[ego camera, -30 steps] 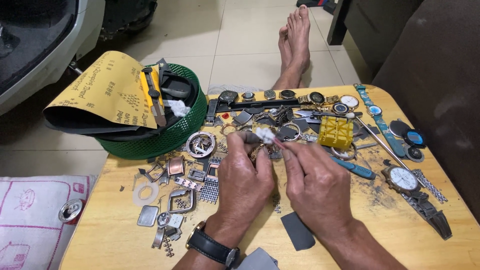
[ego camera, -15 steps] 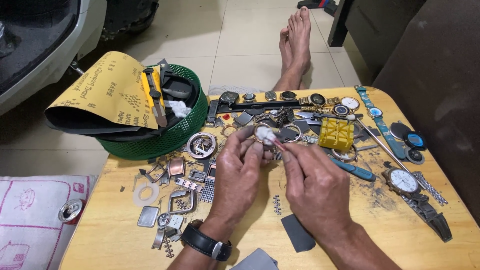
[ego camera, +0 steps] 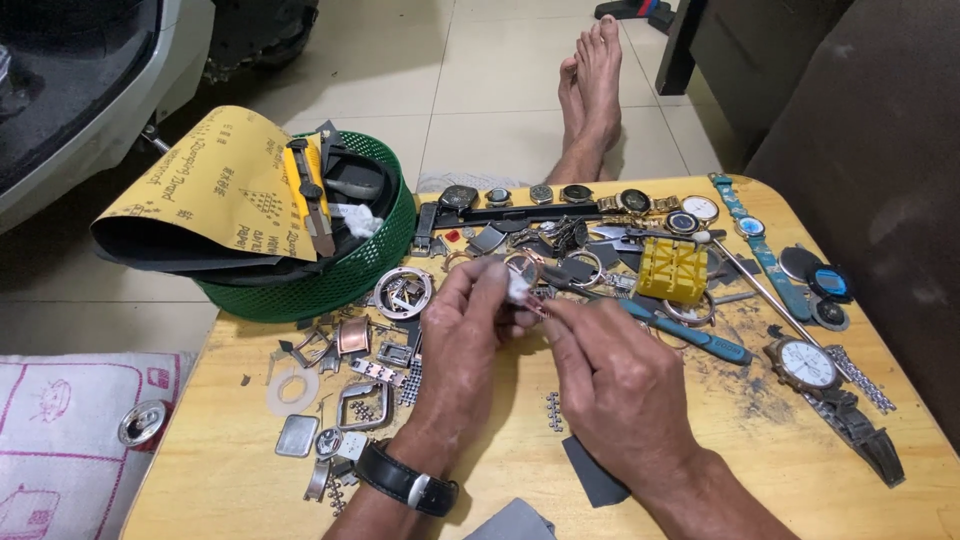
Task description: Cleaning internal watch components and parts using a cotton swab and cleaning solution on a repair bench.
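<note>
A pale wooden table [ego camera: 500,480] fills the lower frame, its top scuffed and strewn with metal watch parts. At upper left a round green mesh basket [ego camera: 330,285] holds curled yellow sandpaper [ego camera: 215,190] (grit side dull, backing printed). Right of centre lie a yellow ribbed plastic block [ego camera: 672,268] and a white-faced wristwatch [ego camera: 808,366].

At centre the left hand [ego camera: 462,345], fingers curled shut, pinches a small round metal watch case [ego camera: 522,275], its face turned up toward the camera. The right hand [ego camera: 615,385] is closed around a thin tool [ego camera: 540,308], which is mostly hidden and angles up-left to the case.
</note>
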